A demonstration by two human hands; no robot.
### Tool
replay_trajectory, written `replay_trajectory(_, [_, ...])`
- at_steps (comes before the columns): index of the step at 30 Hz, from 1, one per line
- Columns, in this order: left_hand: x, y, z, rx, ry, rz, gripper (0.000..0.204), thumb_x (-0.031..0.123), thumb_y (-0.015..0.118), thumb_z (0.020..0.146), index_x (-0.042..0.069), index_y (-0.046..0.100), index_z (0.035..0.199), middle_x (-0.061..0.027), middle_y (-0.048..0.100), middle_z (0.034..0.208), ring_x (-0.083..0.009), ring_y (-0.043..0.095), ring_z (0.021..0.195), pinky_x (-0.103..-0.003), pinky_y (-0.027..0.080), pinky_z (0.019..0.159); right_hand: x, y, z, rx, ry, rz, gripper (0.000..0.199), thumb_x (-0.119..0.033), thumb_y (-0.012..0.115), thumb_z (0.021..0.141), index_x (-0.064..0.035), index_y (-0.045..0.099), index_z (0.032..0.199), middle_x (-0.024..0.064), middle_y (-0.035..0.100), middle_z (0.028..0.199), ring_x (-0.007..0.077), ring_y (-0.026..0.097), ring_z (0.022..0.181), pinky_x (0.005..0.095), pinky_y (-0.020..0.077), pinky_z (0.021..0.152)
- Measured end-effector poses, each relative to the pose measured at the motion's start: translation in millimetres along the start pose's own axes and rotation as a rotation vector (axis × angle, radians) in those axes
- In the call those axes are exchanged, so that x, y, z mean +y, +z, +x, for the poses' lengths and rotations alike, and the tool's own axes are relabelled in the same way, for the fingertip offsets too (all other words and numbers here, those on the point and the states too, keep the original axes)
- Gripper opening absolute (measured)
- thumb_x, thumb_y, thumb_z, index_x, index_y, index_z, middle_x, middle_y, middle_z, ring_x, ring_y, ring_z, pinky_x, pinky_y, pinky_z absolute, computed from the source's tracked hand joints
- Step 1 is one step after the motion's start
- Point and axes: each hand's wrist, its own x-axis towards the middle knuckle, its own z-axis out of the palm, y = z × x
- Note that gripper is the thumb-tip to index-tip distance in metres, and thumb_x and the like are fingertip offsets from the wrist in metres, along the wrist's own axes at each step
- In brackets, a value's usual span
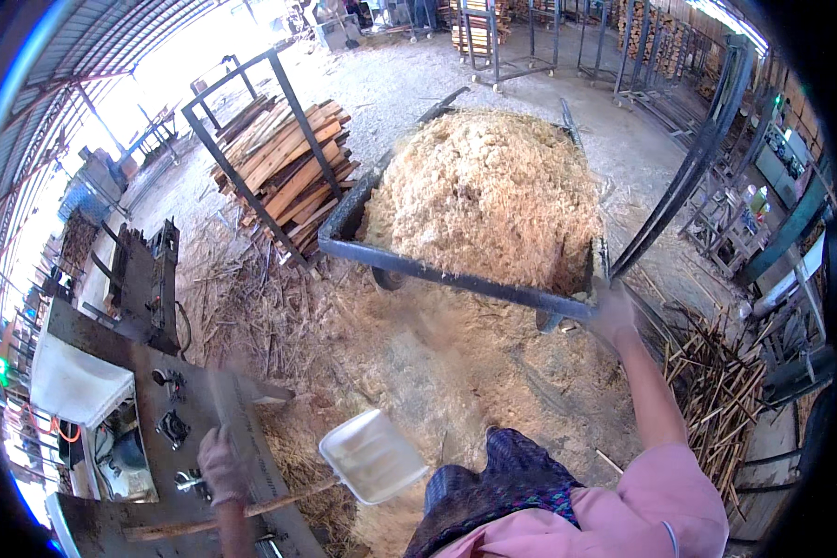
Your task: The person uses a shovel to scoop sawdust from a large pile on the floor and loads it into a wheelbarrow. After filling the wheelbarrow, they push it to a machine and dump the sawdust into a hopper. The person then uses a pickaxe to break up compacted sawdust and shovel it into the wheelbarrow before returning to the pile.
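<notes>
A black metal cart [442,265] stands ahead of me, heaped with pale sawdust [493,200]. My right hand [614,314], blurred, is closed on the cart's near right corner, with my arm stretched out to it. On the left, my gloved left hand [223,465] is over the dark metal machine table [172,474]. A pale blurred streak rises just above it, and its fingers are too smeared to read. Beneath my left wrist passes the wooden handle of a shovel, whose white blade [374,456] hangs past the table's edge in front of my legs.
Stacked boards [284,167] stand in a metal frame left of the cart. Thin wood strips [716,400] lie piled at the right, near dark upright bars [688,177]. Sawdust and scraps cover the floor [428,372]. Metal racks and stacked wood [479,33] stand farther back.
</notes>
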Motion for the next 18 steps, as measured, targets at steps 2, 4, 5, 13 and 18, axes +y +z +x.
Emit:
replay_trajectory(2, [61,-3,57,0.012,-0.031,-0.209,0.067,0.032,0.080,0.080,0.005,0.056,0.136,-0.0216,0.059,0.132,-0.0409,0.056,0.123,-0.050,0.044,0.106,-70,-5,6,-0.019,0.205,0.324,0.069,-0.040,0.071,0.088,0.0060,0.049,0.135,0.0301,0.067,0.117,0.0431,0.066,0.111,0.0487,0.0499,0.096])
replay_trajectory(4, [112,27,122,0.046,0.020,-0.244,0.065,0.034,0.078,0.082,0.006,0.055,0.137,-0.0237,0.057,0.135,-0.0423,0.055,0.125,-0.051,0.043,0.106,-97,-23,9,0.015,0.335,0.376,0.069,-0.038,0.074,0.085,0.0058,0.048,0.132,0.0296,0.070,0.109,0.0450,0.067,0.106,0.0497,0.0517,0.092])
replay_trajectory(5, [139,36,159,0.094,0.076,-0.255,0.066,0.035,0.076,0.084,0.005,0.054,0.138,-0.0241,0.056,0.137,-0.0425,0.053,0.128,-0.050,0.043,0.108,-95,-27,10,0.021,0.358,0.276,0.068,-0.037,0.074,0.085,0.0053,0.048,0.131,0.0293,0.070,0.106,0.0456,0.067,0.105,0.0499,0.0521,0.091])
replay_trajectory(13, [262,102,446,0.001,-0.009,-0.089,0.085,0.059,0.063,0.089,-0.001,0.045,0.148,-0.0255,0.045,0.153,-0.0397,0.042,0.142,-0.045,0.036,0.116,-126,-68,-2,0.130,0.485,0.546,0.071,-0.030,0.078,0.079,-0.0011,0.052,0.138,0.0242,0.071,0.110,0.0419,0.069,0.102,0.0488,0.0533,0.088])
replay_trajectory(18, [306,133,471,-0.085,-0.265,-0.241,0.070,0.036,0.081,0.075,0.007,0.059,0.135,-0.0204,0.068,0.120,-0.0386,0.064,0.113,-0.047,0.051,0.097,-114,-65,3,0.115,0.476,0.396,0.078,-0.031,0.080,0.078,-0.0001,0.047,0.142,0.0261,0.071,0.096,0.0451,0.070,0.089,0.0502,0.0563,0.074])
